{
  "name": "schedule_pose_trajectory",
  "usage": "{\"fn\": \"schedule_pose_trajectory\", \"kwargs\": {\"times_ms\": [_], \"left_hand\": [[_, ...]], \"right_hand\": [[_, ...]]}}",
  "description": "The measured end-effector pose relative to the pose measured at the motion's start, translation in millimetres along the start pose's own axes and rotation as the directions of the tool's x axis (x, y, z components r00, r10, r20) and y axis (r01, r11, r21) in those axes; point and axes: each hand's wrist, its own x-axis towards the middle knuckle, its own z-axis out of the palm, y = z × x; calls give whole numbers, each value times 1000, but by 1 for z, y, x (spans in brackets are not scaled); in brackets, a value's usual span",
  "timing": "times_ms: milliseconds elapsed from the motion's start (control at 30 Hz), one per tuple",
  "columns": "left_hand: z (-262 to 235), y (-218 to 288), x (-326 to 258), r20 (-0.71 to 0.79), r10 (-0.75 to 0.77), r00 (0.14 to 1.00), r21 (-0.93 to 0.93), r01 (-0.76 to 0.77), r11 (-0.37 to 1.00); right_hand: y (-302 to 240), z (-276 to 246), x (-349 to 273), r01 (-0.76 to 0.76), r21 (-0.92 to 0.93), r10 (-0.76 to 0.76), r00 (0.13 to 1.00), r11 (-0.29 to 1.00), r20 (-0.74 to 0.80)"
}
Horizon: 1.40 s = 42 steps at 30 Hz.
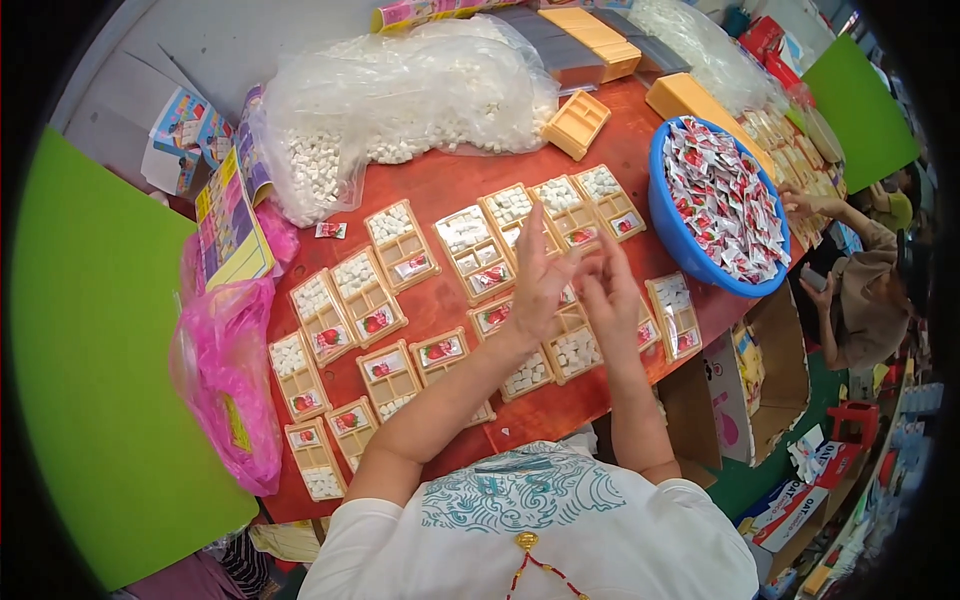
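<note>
Above the middle of the red table my two bare hands hover close together over the rows of trays. My left hand [541, 283] has its fingers stretched out, with nothing visible in it. My right hand [609, 290] is beside it, fingers apart and slightly bent, also with nothing visible in it. Below and around them lie several beige compartment trays [404, 243], each with white cubes in one part and a small packet with a strawberry picture in another. My hands and forearms hide some of the middle trays. One loose packet [331, 230] lies on the table at the left.
A blue basin [664, 215] heaped with small packets stands at the right. Clear bags of white cubes [410, 90] lie along the back, near a cube-free tray [578, 124] and stacked trays [592, 42]. A pink bag [225, 350] hangs at the left edge. Another person [868, 290] is at the right.
</note>
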Motion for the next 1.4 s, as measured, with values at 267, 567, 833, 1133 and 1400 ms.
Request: {"fn": "schedule_pose_trajectory", "kwargs": {"times_ms": [267, 567, 833, 1133, 1400], "left_hand": [[-74, -32, 17, 135, 83, 987, 932, -155, 328], [-87, -53, 7, 179, -42, 983, 976, -173, 133], [-91, -51, 4, 190, 13, 982, 967, -189, 172], [-90, -49, 7, 201, -18, 979, 963, -194, 185], [-93, -41, 13, 199, 0, 980, 965, -196, 172]], "right_hand": [[28, 3, 56, -202, 262, 184, 978, 944, 94], [81, 48, 103, -270, -52, 275, 945, 961, 178], [74, 57, 89, 197, -643, -138, 980, 740, 141], [46, 54, 63, 325, -885, -247, 936, 334, 250], [52, 53, 57, 396, -880, -242, 910, 263, 337]]}}
